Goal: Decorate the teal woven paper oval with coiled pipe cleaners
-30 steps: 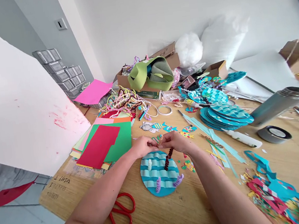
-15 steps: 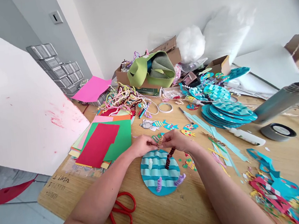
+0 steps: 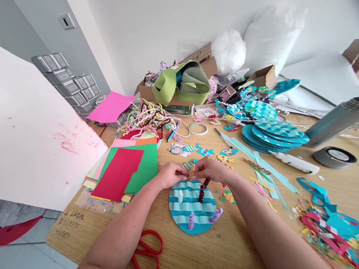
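My left hand (image 3: 170, 175) and my right hand (image 3: 211, 168) meet just above the far edge of a round blue woven paper disc (image 3: 192, 202) on the wooden table. Both hands pinch a small tan twisted pipe cleaner (image 3: 190, 170) between their fingertips. Several short coiled pipe cleaners stand on the disc: a dark red one (image 3: 203, 189), a white one (image 3: 180, 196) and two purple ones (image 3: 190, 221).
Red scissors (image 3: 146, 252) lie near the front edge. Coloured paper sheets (image 3: 123, 169) sit to the left, a pile of pipe cleaners (image 3: 147, 118) behind them. Stacked blue woven discs (image 3: 273, 134), a glue stick (image 3: 294, 163), a tape roll (image 3: 336, 156) and a metal flask (image 3: 340, 120) stand to the right. Paper scraps (image 3: 329, 225) lie at the near right.
The hands stay at the same place; the tan pipe cleaner between the fingertips has shifted slightly downward toward the disc. The view has tilted a little.
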Tool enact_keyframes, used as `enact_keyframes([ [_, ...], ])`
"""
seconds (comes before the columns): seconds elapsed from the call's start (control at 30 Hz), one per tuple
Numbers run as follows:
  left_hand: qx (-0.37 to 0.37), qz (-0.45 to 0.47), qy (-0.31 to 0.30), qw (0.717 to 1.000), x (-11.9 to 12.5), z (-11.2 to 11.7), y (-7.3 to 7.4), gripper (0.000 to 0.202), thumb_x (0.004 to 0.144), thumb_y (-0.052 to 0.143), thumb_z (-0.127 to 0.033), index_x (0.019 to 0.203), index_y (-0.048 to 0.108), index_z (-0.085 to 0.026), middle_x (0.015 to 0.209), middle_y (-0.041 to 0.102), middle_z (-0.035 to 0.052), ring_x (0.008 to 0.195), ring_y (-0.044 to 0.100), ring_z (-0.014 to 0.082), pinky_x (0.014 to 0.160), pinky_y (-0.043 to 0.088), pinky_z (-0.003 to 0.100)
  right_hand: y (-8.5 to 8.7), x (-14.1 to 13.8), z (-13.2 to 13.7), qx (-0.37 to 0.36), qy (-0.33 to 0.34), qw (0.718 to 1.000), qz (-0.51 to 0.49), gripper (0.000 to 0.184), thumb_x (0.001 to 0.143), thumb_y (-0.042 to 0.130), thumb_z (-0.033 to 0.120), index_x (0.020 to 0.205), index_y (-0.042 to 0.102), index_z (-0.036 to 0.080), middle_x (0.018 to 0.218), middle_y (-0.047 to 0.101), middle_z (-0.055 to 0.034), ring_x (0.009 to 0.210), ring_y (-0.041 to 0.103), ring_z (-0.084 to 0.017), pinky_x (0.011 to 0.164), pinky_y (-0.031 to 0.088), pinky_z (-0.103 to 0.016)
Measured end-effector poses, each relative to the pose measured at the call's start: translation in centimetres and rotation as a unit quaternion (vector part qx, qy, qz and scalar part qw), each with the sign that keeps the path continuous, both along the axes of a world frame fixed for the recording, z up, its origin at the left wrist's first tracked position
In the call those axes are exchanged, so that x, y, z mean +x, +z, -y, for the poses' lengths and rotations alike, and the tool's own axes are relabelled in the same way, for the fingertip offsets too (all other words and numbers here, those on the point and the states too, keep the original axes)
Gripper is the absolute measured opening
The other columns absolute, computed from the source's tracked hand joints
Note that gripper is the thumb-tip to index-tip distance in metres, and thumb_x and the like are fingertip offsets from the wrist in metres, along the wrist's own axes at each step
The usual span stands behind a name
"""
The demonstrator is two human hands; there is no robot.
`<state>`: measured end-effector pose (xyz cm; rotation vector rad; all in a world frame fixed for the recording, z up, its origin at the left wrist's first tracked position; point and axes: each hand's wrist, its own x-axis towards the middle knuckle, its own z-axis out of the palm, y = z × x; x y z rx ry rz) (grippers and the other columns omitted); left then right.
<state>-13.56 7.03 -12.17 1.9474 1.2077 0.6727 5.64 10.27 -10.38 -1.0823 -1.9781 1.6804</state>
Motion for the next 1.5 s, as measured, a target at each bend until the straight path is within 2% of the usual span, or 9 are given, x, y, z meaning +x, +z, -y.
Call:
enact_keyframes([
  [0.27, -0.003, 0.004, -0.004, 1.000, 0.0, -0.1, -0.3, 0.007, 0.066, 0.070, -0.015, 0.073, 0.072, -0.015, 0.076, 0.070, 0.0034, 0.074, 0.062, 0.0152, 0.069, 0.045, 0.023, 0.3, -0.1, 0.2, 0.016, -0.001, 1.000, 0.009, 0.017, 0.056, 0.072, 0.029, 0.059, 0.069, 0.013, 0.050, 0.057, 0.0028, 0.046, 0.040, -0.007, 0.044, 0.028, -0.021],
  [0.87, 0.005, -0.017, -0.004, 1.000, -0.1, 0.0, 0.2, 0.006, 0.063, 0.071, -0.012, 0.068, 0.071, -0.015, 0.069, 0.068, 0.0013, 0.070, 0.059, 0.0140, 0.065, 0.043, 0.022, -0.4, -0.4, 0.0, 0.032, -0.006, 0.999, 0.032, 0.020, 0.056, 0.072, 0.033, 0.057, 0.065, 0.014, 0.047, 0.050, 0.0051, 0.045, 0.038, -0.007, 0.042, 0.028, -0.021],
  [1.1, 0.018, -0.033, -0.018, 0.999, -0.3, -0.1, 0.1, 0.007, 0.064, 0.070, -0.011, 0.070, 0.071, -0.015, 0.070, 0.068, 0.0015, 0.072, 0.059, 0.0149, 0.068, 0.044, 0.023, -0.4, -0.4, 0.2, 0.029, -0.007, 0.999, 0.039, 0.018, 0.057, 0.071, 0.031, 0.056, 0.064, 0.015, 0.046, 0.050, 0.0054, 0.043, 0.040, -0.007, 0.041, 0.029, -0.020],
  [1.5, 0.063, -0.078, -0.051, 0.994, -0.2, 0.3, 0.8, 0.013, 0.065, 0.062, -0.008, 0.071, 0.070, -0.016, 0.074, 0.067, 0.0021, 0.075, 0.058, 0.0158, 0.076, 0.042, 0.025, 0.0, -0.6, 0.5, 0.023, 0.000, 0.999, 0.046, 0.018, 0.057, 0.069, 0.031, 0.053, 0.061, 0.016, 0.043, 0.050, 0.0048, 0.040, 0.044, -0.008, 0.038, 0.030, -0.020],
])
